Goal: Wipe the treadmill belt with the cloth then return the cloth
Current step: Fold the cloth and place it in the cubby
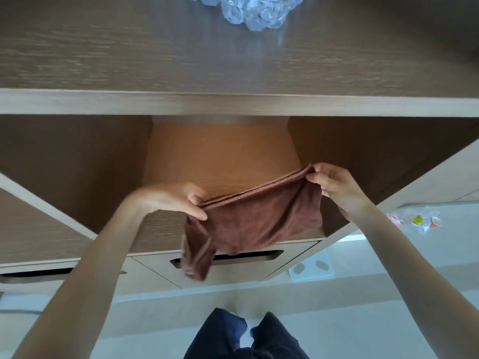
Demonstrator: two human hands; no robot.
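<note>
A brown cloth (254,218) hangs folded double between my two hands, in front of an open cubby (220,151) of a wooden shelf unit. My left hand (178,200) pinches the cloth's upper left corner between thumb and fingers. My right hand (334,185) pinches the upper right corner, held a little higher. The cloth's lower left end droops down over a drawer front (233,270) below the cubby. No treadmill is in view.
The shelf top (181,55) above the cubby carries a clear crinkled plastic object (254,11). Drawer fronts with slot handles (248,255) sit below. On the pale floor lie a white scale (311,270) and a plastic wrapper (414,220). My dark trouser legs (246,335) show at the bottom.
</note>
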